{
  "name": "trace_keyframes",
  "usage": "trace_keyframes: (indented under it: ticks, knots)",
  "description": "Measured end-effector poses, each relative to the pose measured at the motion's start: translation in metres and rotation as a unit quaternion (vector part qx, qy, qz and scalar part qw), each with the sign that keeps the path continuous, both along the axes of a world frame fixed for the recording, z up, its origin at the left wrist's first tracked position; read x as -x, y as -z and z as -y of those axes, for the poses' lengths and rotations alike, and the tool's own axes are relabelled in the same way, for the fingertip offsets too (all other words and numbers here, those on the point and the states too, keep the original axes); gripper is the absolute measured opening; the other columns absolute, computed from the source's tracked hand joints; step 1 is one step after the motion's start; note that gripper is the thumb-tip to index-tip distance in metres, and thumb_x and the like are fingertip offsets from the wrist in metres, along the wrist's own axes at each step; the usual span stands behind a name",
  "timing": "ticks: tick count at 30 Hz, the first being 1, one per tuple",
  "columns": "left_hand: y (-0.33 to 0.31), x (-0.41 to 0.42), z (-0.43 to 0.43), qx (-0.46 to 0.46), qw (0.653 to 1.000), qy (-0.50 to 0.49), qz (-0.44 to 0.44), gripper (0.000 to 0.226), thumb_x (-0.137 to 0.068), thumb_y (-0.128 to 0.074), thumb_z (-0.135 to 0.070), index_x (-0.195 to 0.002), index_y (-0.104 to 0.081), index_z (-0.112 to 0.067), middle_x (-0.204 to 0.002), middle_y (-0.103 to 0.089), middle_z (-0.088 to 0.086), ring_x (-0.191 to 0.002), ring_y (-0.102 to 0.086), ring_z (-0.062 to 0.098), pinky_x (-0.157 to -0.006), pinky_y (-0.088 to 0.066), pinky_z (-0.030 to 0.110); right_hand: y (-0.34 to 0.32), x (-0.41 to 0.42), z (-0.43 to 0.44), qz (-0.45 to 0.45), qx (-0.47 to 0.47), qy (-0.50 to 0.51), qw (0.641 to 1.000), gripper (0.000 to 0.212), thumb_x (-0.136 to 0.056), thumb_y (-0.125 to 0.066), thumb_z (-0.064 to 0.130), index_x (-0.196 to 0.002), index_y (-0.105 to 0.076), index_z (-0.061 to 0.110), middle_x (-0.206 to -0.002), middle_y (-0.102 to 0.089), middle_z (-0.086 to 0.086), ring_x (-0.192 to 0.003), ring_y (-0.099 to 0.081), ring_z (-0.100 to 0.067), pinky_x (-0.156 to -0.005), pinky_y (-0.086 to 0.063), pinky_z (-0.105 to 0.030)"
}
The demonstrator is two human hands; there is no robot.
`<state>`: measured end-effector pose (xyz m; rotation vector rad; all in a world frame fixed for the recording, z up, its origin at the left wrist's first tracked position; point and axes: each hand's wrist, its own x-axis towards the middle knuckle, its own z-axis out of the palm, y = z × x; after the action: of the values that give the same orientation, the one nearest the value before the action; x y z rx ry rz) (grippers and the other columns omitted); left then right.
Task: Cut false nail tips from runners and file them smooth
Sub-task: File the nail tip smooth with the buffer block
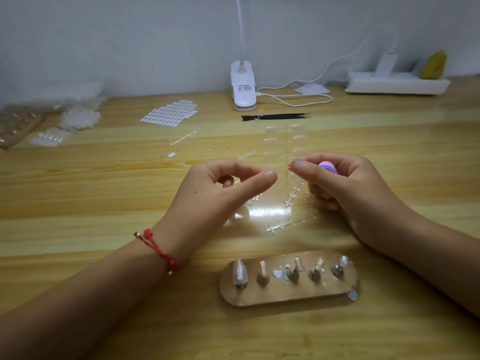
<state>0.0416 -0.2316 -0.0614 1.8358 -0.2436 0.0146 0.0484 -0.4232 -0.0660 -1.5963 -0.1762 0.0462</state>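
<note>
pink-and-purple block (pixel 327 167) in the right hand (pixel 345 188): only one end shows, the rest is buried in the fingers. Something tiny is pinched at thumb and forefinger, too small to identify. The left hand (pixel 218 188) has its fingers curled under; can't tell if they hold anything. The clear runners (pixel 285 152) mid-frame nearly vanish in the glare on the desk (pixel 104 198), so no count. The neck of the lamp (pixel 243 84) is cut by the top edge, and its clamp label is illegible. Upper left, the bags (pixel 52 100) are blurred, contents unclear. Upper right, the yellow object (pixel 433 64) is blurred, unidentifiable. Forearms are cut off at the bottom and right edges.
</note>
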Motion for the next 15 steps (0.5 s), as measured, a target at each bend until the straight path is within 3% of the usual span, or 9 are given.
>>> trace_keyframes:
  ticks: [4, 7, 10, 13, 15]
  knots:
    - [0.0012, -0.0029, -0.0037, -0.003, 1.0, -0.014, 0.016, 0.018, -0.07, -0.074, -0.043, -0.082, -0.077, -0.03, -0.066, -0.057, -0.017, -0.071, -0.043, 0.011, -0.06, -0.037, 0.009, 0.0007, 0.0006, -0.0013, 0.01, 0.02, 0.002, 1.0, 0.031, -0.055, -0.076, 0.05, -0.074, -0.075, 0.026, -0.049, -0.041, 0.011, -0.045, -0.031, -0.008, -0.041, -0.029, -0.015]
    - [0.0013, -0.0034, -0.004, 0.007, 1.0, -0.004, 0.023, 0.02, -0.07, -0.074, -0.038, -0.084, -0.078, -0.025, -0.079, -0.066, 0.001, -0.077, -0.046, 0.023, -0.067, -0.039, 0.012, -0.0013, 0.0027, -0.0016, 0.019, 0.03, -0.002, 0.999, 0.026, -0.058, -0.076, 0.046, -0.072, -0.075, 0.023, -0.049, -0.049, 0.015, -0.044, -0.037, -0.004, -0.042, -0.032, -0.012]
    - [-0.0002, -0.0035, -0.0032, 0.022, 1.0, 0.007, 0.017, 0.021, -0.069, -0.075, -0.037, -0.083, -0.078, -0.022, -0.081, -0.06, 0.008, -0.074, -0.044, 0.02, -0.064, -0.038, 0.012, -0.0039, 0.0051, -0.0017, 0.032, 0.046, -0.004, 0.998, 0.02, -0.065, -0.075, 0.036, -0.074, -0.074, 0.019, -0.049, -0.055, 0.018, -0.044, -0.047, 0.002, -0.045, -0.034, -0.006]
    - [-0.0008, -0.0038, -0.004, 0.031, 0.999, 0.004, -0.013, 0.024, -0.063, -0.077, -0.04, -0.081, -0.078, -0.024, -0.086, -0.06, 0.023, -0.075, -0.046, 0.018, -0.067, -0.039, 0.023, -0.0046, 0.0061, -0.0025, 0.025, 0.045, -0.003, 0.999, 0.02, -0.065, -0.074, 0.035, -0.076, -0.073, 0.018, -0.048, -0.054, 0.018, -0.043, -0.045, 0.001, -0.045, -0.033, -0.006]
    - [-0.0012, -0.0044, -0.0051, 0.023, 1.0, 0.003, -0.011, 0.024, -0.062, -0.077, -0.04, -0.08, -0.078, -0.024, -0.083, -0.057, 0.021, -0.073, -0.045, 0.017, -0.061, -0.039, 0.018, -0.0051, 0.0063, -0.0032, 0.02, 0.042, -0.001, 0.999, 0.021, -0.065, -0.074, 0.034, -0.077, -0.074, 0.017, -0.047, -0.053, 0.017, -0.042, -0.044, 0.001, -0.045, -0.033, -0.006]
